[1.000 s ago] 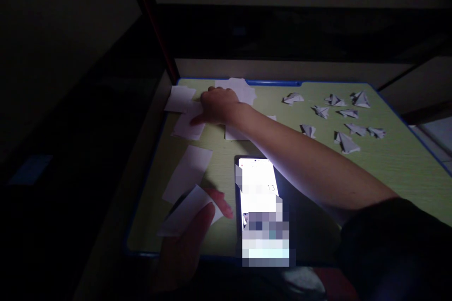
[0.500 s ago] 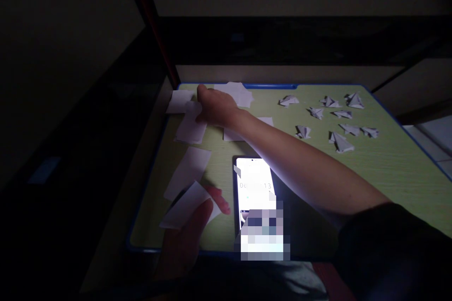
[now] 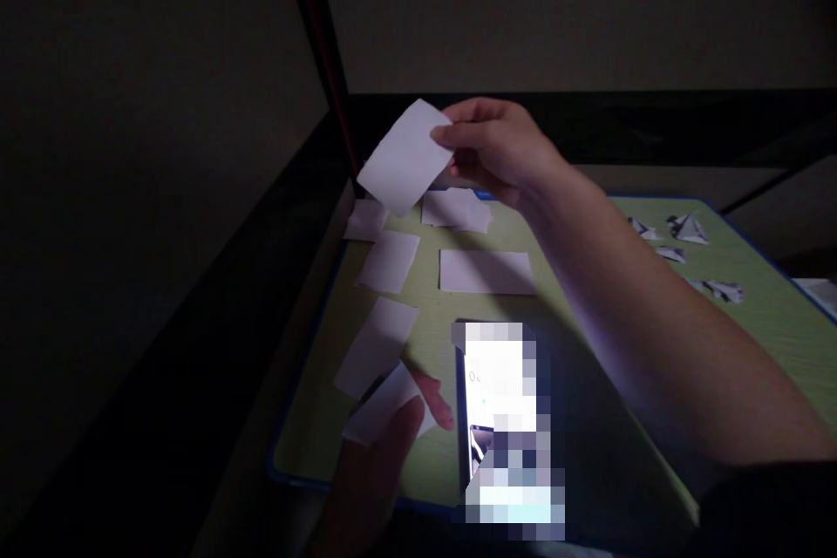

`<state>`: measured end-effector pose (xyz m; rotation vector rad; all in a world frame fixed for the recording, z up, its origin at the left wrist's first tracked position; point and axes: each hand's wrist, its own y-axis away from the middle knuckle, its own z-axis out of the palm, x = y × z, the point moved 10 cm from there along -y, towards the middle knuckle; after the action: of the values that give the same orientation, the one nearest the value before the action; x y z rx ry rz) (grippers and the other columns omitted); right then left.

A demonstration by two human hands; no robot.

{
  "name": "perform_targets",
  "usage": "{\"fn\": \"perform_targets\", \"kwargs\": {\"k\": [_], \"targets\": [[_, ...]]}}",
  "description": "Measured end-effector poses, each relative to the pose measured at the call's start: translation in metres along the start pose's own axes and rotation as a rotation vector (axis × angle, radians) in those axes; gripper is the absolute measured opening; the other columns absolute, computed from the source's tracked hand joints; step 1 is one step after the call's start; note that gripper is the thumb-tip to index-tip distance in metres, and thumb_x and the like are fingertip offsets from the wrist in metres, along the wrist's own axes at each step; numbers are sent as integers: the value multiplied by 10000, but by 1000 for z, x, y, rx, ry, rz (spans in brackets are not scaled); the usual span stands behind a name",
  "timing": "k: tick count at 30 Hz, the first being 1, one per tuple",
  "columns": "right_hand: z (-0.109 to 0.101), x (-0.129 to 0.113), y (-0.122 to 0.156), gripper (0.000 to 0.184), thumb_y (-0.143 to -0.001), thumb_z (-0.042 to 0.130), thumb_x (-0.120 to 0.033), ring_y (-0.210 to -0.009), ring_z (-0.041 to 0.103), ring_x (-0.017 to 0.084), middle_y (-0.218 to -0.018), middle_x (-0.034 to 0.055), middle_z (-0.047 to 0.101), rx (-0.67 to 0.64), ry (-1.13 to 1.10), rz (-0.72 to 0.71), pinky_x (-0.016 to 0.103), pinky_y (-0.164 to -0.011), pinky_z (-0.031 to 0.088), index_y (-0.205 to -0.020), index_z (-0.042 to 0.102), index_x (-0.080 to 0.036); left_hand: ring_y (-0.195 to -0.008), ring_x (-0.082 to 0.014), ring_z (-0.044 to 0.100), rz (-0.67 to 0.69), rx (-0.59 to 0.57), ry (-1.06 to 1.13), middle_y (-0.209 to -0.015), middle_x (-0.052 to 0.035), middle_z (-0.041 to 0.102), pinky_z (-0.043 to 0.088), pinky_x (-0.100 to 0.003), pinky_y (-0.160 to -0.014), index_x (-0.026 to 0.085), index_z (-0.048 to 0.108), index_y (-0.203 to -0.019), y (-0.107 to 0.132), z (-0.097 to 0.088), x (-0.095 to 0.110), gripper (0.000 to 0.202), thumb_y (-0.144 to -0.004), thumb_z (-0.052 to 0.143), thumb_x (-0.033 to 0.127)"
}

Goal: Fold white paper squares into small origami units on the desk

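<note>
Between the thumb and fingers of my right hand [image 3: 493,144] is a white sheet of paper [image 3: 405,159], raised above the far left part of the table. My left hand [image 3: 398,436], low at the near left, grips white paper [image 3: 381,408] under its thumb; whether that is one sheet or more I cannot tell. Just beyond it lies a white paper sheet [image 3: 377,347]. Farther back are another sheet [image 3: 391,261], a small piece at the left edge [image 3: 364,219], a wide rectangular sheet [image 3: 487,272] and a loose pile of paper [image 3: 454,209].
A lit phone [image 3: 480,405], partly pixelated, lies at the near middle of the green table [image 3: 314,445] with its blue rim. Several folded paper figures [image 3: 688,228] sit at the far right, partly behind my right forearm. A wall rises behind the table.
My right hand has lifted a sheet off the far left of the table and moved up and right with it. My left hand keeps its grip on its paper. The camera view has tilted up.
</note>
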<state>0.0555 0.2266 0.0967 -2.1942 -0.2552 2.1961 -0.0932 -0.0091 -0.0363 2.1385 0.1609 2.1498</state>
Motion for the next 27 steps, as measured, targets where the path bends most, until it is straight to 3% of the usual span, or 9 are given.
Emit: {"fn": "perform_targets", "kwargs": {"k": [2,4,7,10,14,18,23,27], "targets": [[0,3,2,119,-812,607,-72,-481,515,67,-662,-13,589,-13,-32,25,201,-472,421,-779,542,-166,-747,-211,598,-12,-9,-7,-759,-44,683,409,-350,-872,200,701,-705,1,0,-2,315,-854,560,440],[12,27,6,147,-791,639,-89,-463,517,74,-634,-17,590,-45,75,101,218,-478,447,-763,521,-172,-727,-210,599,-20,-15,-5,-736,-39,686,408,-348,-866,202,706,-736,1,0,-5,283,-850,569,422],[43,66,15,98,-816,637,-181,-557,598,111,-673,2,628,-168,581,99,252,-559,508,-843,543,-169,-723,-208,600,9,-27,15,-731,-40,688,413,-343,-840,197,698,-755,0,2,-3,273,-849,569,418],[59,88,21,119,-744,686,-169,-758,657,173,-793,40,676,-197,778,62,312,-718,522,-839,615,-170,-744,-206,600,46,-31,31,-726,-35,680,410,-336,-828,197,690,-765,-1,4,1,265,-857,554,404],[61,89,28,280,-722,719,-248,-1077,603,275,-1107,128,657,-220,974,58,413,-915,466,-984,669,-163,-820,-214,601,88,-43,-12,-772,-40,683,396,-332,-846,195,689,-732,-2,4,3,289,-871,538,398],[59,88,31,541,-642,803,-362,-1184,538,392,-1268,218,574,-271,1139,164,514,-935,456,-1098,654,-111,-801,-212,609,73,-97,41,-748,-27,676,419,-327,-822,196,684,-808,-4,6,-2,242,-866,556,393],[63,98,25,766,-597,838,-410,-1180,570,345,-1256,188,602,-331,1196,252,451,-947,480,-1252,560,-126,-798,-210,616,84,-104,51,-756,-40,681,440,-328,-826,184,684,-787,-5,5,-3,256,-861,568,400],[64,100,20,946,-544,864,-413,-1199,561,336,-1335,203,531,-313,1216,288,427,-959,480,-1347,450,-133,-755,-207,623,63,-86,80,-732,-36,687,454,-327,-785,181,678,-865,-6,4,-5,236,-854,580,395]]}}
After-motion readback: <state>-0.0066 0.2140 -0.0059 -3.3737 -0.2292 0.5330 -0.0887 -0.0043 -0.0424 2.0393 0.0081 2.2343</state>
